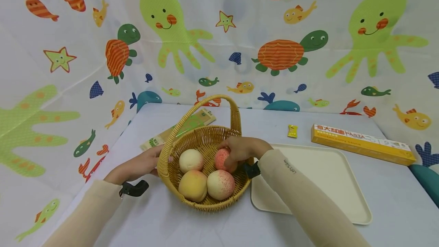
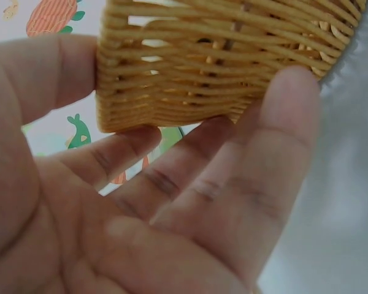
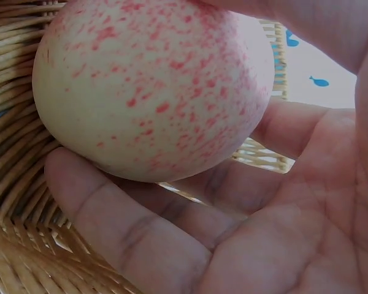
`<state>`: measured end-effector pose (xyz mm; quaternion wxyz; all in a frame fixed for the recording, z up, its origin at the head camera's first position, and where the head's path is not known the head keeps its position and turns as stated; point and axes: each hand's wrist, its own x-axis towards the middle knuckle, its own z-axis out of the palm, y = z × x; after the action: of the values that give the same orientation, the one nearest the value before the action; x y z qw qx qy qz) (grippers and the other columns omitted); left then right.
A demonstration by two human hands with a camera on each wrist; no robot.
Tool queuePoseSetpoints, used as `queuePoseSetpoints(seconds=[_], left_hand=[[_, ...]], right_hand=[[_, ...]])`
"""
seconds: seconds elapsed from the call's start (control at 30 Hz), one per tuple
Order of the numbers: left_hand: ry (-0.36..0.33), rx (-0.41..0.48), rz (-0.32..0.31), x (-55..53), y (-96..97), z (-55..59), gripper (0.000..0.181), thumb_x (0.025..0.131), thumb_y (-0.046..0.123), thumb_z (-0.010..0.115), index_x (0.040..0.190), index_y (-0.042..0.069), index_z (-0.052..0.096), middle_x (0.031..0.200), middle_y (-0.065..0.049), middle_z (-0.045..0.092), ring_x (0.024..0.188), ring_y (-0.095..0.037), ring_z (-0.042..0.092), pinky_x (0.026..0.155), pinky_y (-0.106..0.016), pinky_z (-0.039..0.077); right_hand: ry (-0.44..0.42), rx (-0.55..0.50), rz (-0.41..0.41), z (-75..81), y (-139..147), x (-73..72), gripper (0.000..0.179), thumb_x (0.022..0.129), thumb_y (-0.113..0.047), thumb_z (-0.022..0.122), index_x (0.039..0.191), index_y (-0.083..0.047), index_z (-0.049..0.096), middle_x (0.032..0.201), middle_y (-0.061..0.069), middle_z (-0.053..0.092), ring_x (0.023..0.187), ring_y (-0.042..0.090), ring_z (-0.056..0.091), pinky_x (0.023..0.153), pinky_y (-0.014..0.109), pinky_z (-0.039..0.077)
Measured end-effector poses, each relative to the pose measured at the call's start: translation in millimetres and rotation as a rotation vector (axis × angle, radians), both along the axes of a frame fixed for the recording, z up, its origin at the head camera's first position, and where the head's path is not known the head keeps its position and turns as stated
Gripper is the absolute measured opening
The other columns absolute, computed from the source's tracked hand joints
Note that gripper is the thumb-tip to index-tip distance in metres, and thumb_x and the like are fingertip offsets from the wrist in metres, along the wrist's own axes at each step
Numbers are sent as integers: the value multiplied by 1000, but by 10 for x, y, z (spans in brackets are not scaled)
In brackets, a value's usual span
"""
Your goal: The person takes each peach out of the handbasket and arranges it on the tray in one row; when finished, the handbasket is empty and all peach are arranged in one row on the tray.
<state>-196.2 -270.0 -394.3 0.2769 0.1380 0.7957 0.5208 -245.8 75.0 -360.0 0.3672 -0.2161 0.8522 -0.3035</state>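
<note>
A wicker basket point(image 1: 195, 206) with a tall arched handle stands in the middle of the table. My left hand point(image 1: 147, 162) holds its left rim, thumb point(image 2: 61, 73) at the edge and fingers point(image 2: 288, 110) against the woven outer side. Inside the basket, my right hand point(image 1: 240, 149) grips a pinkish-red peach point(image 1: 222, 159). The right wrist view shows this peach point(image 3: 147, 92) as cream with red speckles, the fingers curling beneath it. Beside it in the basket lie a cream peach point(image 1: 191, 161), a yellow-orange peach point(image 1: 193, 186) and a red-speckled cream peach point(image 1: 220, 184).
An off-white tray point(image 1: 319, 170) lies right of the basket, partly under my right forearm. Behind it are a small yellow packet point(image 1: 292, 131) and a long orange pasta box point(image 1: 363, 144). A green-and-tan flat package point(image 1: 195, 122) lies behind the basket. A printed curtain point(image 1: 219, 68) backs the table.
</note>
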Motion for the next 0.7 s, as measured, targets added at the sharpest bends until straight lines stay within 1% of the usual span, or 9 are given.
queuePoseSetpoints(seconds=[0.2,0.33,0.57,0.7], left_hand=[[11,-4,2,10,6,8,65,108,22,56,162,2,27,143,-32,50,108,-33,70,83,-48,62],[9,0,-2,13,12,12,64,108,22,56,161,1,27,143,-31,50,108,-33,71,83,-48,62],[6,12,1,14,16,8,63,108,20,56,161,0,27,142,-31,51,106,-33,71,83,-46,62],[8,9,9,14,19,2,63,108,21,56,161,1,27,141,-31,52,105,-32,71,83,-45,62]], right_hand=[[50,-13,24,-24,8,8,71,79,-12,82,146,-13,59,109,0,69,102,18,63,88,35,55],[82,-22,38,-38,13,12,70,77,-11,81,144,-13,61,110,0,69,102,17,63,88,34,55],[115,-18,11,-23,24,21,70,78,-13,82,144,-14,61,111,-1,68,101,18,63,88,34,55],[137,-21,15,7,39,27,69,77,-14,82,143,-14,62,112,-1,68,101,18,63,88,34,56]])
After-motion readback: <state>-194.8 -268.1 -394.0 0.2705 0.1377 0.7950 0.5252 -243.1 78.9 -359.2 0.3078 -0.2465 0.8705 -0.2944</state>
